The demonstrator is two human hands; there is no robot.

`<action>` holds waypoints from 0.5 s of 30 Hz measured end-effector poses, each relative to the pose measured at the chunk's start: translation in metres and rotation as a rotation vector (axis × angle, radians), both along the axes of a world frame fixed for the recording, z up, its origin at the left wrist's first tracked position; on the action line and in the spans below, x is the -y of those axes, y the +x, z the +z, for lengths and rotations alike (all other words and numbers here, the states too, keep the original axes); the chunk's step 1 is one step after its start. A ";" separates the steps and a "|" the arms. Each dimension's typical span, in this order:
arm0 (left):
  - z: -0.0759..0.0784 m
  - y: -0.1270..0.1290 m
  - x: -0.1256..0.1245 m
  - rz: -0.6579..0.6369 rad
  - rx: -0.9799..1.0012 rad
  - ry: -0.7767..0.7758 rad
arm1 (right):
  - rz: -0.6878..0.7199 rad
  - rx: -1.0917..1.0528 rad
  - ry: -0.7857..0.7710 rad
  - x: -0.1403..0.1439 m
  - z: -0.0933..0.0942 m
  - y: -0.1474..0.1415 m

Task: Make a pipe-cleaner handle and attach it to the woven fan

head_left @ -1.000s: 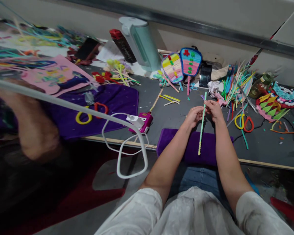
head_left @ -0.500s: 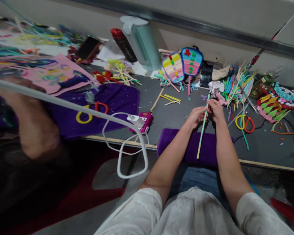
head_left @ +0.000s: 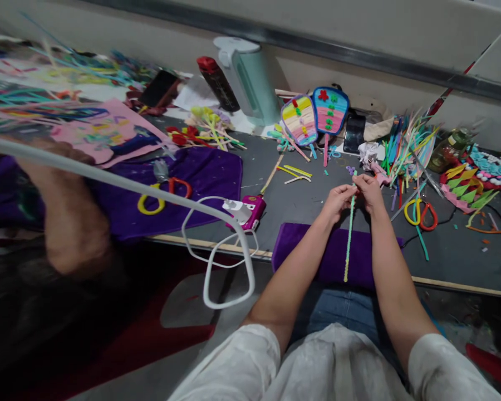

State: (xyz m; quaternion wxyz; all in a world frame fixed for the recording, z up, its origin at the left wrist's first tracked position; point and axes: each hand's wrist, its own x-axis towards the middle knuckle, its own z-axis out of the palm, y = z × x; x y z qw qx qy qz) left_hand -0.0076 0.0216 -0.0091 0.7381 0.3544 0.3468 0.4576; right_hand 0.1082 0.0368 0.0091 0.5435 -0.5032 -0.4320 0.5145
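A long fuzzy pipe cleaner (head_left: 349, 236), mint green with a yellow lower end, hangs down from between my hands over a purple cloth (head_left: 296, 248). My left hand (head_left: 338, 201) pinches it near the top from the left side. Close against it, my right hand (head_left: 368, 192) has its fingers closed on the same upper end. A short green tip pokes out above the fingers. The exact finger contact is partly hidden. Beyond my hands lie a few yellow and cream pipe cleaner pieces (head_left: 294, 171).
Scissors with yellow and red handles (head_left: 420, 214) lie to the right, before a bundle of pipe cleaners (head_left: 409, 145). Two fan-shaped crafts (head_left: 329, 108) lean at the back near a kettle (head_left: 254, 83). Left are a power strip (head_left: 254, 211), white cable (head_left: 229, 305) and another person's arm (head_left: 73, 223).
The camera view has shifted slightly, so the scene sits a little lower and to the right. The pipe cleaner hangs more upright; both hands still hold its upper end.
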 end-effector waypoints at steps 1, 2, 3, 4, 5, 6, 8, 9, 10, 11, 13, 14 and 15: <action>-0.001 0.000 -0.001 0.014 -0.003 -0.001 | -0.016 0.007 -0.002 0.000 -0.001 0.000; -0.002 0.000 -0.001 0.017 -0.004 -0.006 | -0.035 0.007 -0.006 -0.001 -0.002 0.000; -0.003 0.000 -0.002 0.011 -0.003 -0.012 | -0.054 0.001 -0.009 -0.002 -0.003 0.000; -0.003 -0.001 -0.002 0.001 -0.003 -0.020 | -0.073 -0.009 -0.011 -0.003 -0.004 0.001; -0.003 -0.001 -0.002 -0.011 -0.004 -0.028 | -0.087 -0.021 -0.009 -0.004 -0.005 0.002; -0.003 -0.001 -0.002 -0.026 -0.004 -0.035 | -0.092 -0.031 -0.002 -0.005 -0.006 0.003; -0.002 -0.002 -0.001 -0.061 -0.002 -0.042 | -0.075 -0.038 0.021 -0.005 -0.006 0.003; -0.001 -0.002 -0.001 -0.075 -0.002 -0.044 | -0.060 -0.033 0.035 -0.005 -0.006 0.004; -0.001 -0.002 0.000 -0.087 -0.001 -0.046 | -0.050 -0.026 0.047 -0.004 -0.005 0.003; -0.001 -0.002 0.000 -0.096 0.000 -0.046 | -0.049 -0.020 0.055 -0.004 -0.005 0.003; -0.001 -0.002 0.001 -0.100 0.005 -0.047 | -0.072 -0.025 0.048 -0.003 -0.004 0.003; -0.001 -0.001 0.001 -0.100 0.010 -0.048 | -0.089 -0.036 0.037 -0.003 -0.004 0.003; -0.001 -0.001 0.001 -0.100 0.016 -0.048 | -0.101 -0.049 0.025 -0.003 -0.004 0.003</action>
